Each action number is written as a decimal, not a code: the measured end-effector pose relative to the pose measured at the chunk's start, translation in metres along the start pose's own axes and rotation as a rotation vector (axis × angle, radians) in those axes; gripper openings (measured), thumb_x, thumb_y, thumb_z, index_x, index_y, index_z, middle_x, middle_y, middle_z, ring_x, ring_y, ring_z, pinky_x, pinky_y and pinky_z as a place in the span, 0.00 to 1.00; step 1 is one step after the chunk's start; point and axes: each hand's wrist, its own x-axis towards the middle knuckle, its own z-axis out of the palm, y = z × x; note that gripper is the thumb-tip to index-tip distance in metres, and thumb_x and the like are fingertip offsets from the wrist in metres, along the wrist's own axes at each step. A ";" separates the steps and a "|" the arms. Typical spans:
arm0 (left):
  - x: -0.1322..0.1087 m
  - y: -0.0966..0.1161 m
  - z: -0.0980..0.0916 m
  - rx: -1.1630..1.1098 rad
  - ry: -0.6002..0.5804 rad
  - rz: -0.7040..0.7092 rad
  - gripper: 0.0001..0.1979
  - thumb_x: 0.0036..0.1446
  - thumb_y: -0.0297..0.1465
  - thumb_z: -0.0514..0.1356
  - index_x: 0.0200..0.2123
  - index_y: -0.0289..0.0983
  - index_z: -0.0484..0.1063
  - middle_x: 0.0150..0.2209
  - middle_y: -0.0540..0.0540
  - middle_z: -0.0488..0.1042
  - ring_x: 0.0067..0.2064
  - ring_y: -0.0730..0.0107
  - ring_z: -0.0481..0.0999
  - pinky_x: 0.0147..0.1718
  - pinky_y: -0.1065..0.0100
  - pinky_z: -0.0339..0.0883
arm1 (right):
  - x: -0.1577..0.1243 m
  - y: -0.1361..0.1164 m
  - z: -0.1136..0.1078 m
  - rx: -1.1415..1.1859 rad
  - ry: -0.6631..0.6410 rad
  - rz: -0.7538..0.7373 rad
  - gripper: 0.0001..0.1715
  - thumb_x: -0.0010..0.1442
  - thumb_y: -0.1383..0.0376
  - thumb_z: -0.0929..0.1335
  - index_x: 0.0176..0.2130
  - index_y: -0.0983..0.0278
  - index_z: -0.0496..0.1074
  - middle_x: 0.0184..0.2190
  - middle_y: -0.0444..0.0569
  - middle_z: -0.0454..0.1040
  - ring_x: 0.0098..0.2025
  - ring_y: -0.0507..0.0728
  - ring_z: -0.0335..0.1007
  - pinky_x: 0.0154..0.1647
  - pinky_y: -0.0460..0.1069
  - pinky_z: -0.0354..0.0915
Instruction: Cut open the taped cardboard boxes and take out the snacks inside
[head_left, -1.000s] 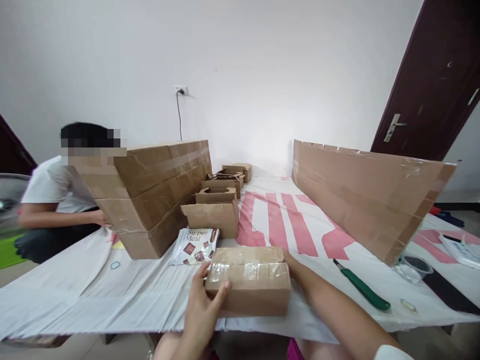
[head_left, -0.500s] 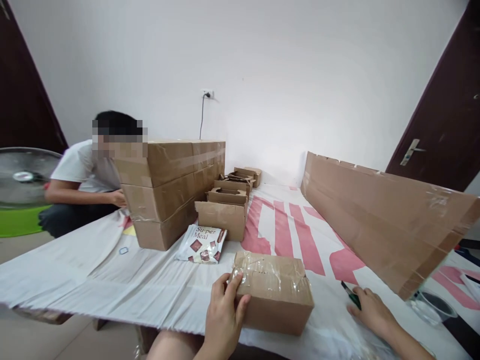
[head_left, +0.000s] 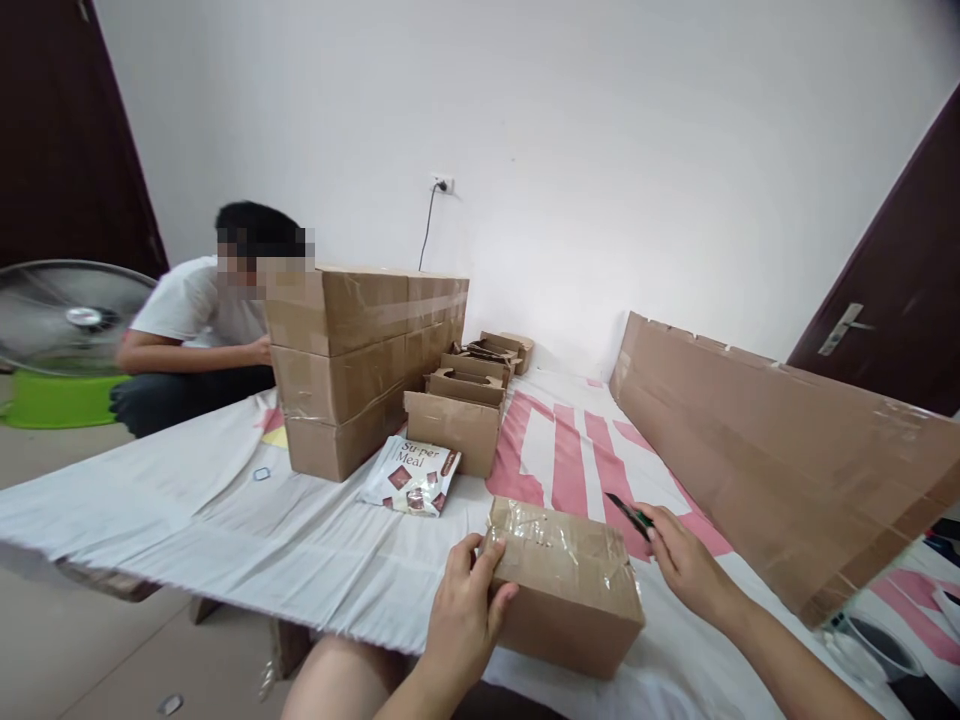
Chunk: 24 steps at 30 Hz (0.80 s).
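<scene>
- taped box [head_left: 574,560] at 5 o'clock on the table [head_left: 225,540], left hand's [head_left: 466,608] fingers gripping its 9 o'clock end
- right hand's [head_left: 684,560] fingers wrapped round a cutter [head_left: 628,513]
- packet [head_left: 409,478], box's 10 o'clock, says "Su-per Meal"; brown tag's [head_left: 451,463] probably text, too tiny tbh

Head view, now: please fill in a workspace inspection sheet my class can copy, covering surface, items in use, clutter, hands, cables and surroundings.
Surface: white cloth with pink markings, wrinkled.
Items in use: taped box, lying near the front edge; cutter, its dark blade showing.
Clutter: Super Meal packet, open cardboard boxes, stacked boxes, upright cardboard panel, clear plastic cup.
Hands: left hand holds the taped box's left end; right hand grips the cutter.
Cables: black cable plugged into a wall socket; lower end hidden behind the stacked boxes.
Surroundings: crouching co-worker and fan at left; white wall.
</scene>
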 end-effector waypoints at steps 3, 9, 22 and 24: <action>-0.001 0.000 0.001 0.007 -0.008 0.008 0.18 0.61 0.37 0.54 0.52 0.38 0.69 0.49 0.37 0.67 0.48 0.55 0.74 0.41 0.57 0.75 | 0.028 -0.054 -0.007 0.010 -0.189 -0.180 0.24 0.67 0.66 0.54 0.60 0.58 0.58 0.52 0.53 0.70 0.47 0.57 0.72 0.46 0.52 0.68; -0.001 -0.001 0.002 0.019 -0.012 0.021 0.18 0.61 0.37 0.54 0.53 0.38 0.67 0.49 0.37 0.66 0.49 0.56 0.74 0.42 0.57 0.75 | 0.072 -0.123 0.004 -0.238 -0.458 -0.374 0.31 0.62 0.72 0.58 0.61 0.53 0.60 0.45 0.49 0.75 0.41 0.57 0.74 0.38 0.47 0.65; -0.002 -0.001 0.003 0.025 -0.017 0.009 0.19 0.61 0.37 0.55 0.53 0.38 0.67 0.49 0.37 0.66 0.48 0.56 0.73 0.41 0.58 0.75 | 0.094 -0.130 -0.001 -0.395 -0.589 -0.525 0.26 0.64 0.69 0.58 0.59 0.54 0.64 0.37 0.51 0.76 0.35 0.57 0.73 0.32 0.47 0.59; -0.002 -0.001 0.003 0.031 -0.022 0.006 0.18 0.61 0.36 0.55 0.54 0.38 0.67 0.49 0.37 0.66 0.48 0.56 0.73 0.41 0.58 0.75 | 0.093 -0.126 -0.003 -0.404 -0.594 -0.543 0.26 0.64 0.69 0.59 0.59 0.54 0.63 0.37 0.51 0.76 0.35 0.57 0.73 0.32 0.47 0.59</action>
